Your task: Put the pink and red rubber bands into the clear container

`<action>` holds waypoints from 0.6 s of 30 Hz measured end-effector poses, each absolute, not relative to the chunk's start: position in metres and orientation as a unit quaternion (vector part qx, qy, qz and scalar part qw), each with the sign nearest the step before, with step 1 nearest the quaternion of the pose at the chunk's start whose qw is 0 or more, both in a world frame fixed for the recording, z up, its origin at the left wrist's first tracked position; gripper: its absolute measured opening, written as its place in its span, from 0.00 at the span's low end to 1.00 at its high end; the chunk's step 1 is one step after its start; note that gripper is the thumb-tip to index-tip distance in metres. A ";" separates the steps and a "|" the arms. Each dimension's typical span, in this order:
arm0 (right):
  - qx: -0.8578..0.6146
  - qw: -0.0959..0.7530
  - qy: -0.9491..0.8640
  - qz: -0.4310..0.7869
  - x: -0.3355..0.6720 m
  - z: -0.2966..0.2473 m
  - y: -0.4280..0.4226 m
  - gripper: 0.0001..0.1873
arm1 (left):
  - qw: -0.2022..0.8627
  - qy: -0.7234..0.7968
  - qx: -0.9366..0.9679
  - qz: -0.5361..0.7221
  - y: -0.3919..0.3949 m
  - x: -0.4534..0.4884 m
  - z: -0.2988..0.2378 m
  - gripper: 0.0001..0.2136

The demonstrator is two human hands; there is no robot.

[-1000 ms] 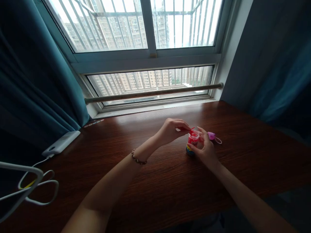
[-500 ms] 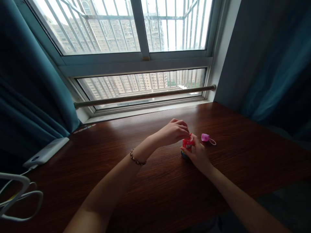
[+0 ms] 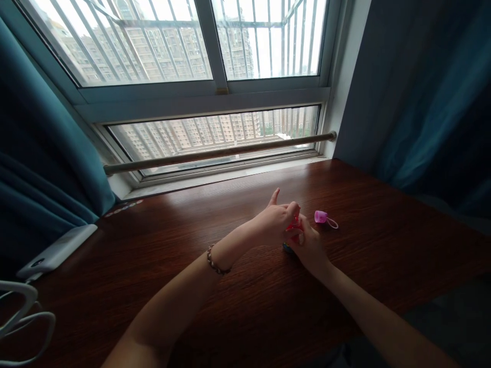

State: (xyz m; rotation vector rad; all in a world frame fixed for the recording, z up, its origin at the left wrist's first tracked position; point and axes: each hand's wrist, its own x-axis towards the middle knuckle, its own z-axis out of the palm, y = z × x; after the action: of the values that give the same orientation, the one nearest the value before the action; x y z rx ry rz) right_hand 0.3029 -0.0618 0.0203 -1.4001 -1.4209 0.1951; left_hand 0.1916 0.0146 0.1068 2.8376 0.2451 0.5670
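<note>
A small clear jar full of red and coloured bits stands on the dark wooden table, mostly hidden by both hands. My right hand is wrapped round the jar from the right. My left hand, with a bead bracelet at the wrist, presses down on the jar's mouth with pinched fingers, the index finger sticking up. What those fingers pinch is hidden. A pink cap with a loop lies on the table just right of the hands.
A white power bank with a white cable lies at the left edge. Teal curtains hang on both sides. A wooden rail runs along the window sill behind the table.
My left hand has come down from above the jar onto its mouth, covering it. The red strand it held earlier is out of sight. The view has shifted slightly right.
</note>
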 end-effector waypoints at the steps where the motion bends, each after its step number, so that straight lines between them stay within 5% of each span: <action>1: -0.590 0.539 -0.596 0.080 0.303 0.021 -0.062 0.24 | 0.121 0.085 0.970 0.191 0.015 0.193 0.107 0.10; 12: -0.596 0.539 -0.589 0.085 0.304 0.019 -0.062 0.26 | 0.041 0.067 0.969 0.233 0.021 0.179 0.105 0.10; 18: -0.604 0.527 -0.593 0.070 0.303 0.019 -0.062 0.27 | 0.082 0.021 0.955 0.284 0.026 0.172 0.111 0.08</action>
State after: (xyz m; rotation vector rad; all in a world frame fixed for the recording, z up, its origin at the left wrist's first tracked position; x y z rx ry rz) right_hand 0.3030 -0.0617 0.0186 -1.4443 -1.4173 0.1672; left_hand 0.1721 0.0258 0.1110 2.8545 0.0640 0.8473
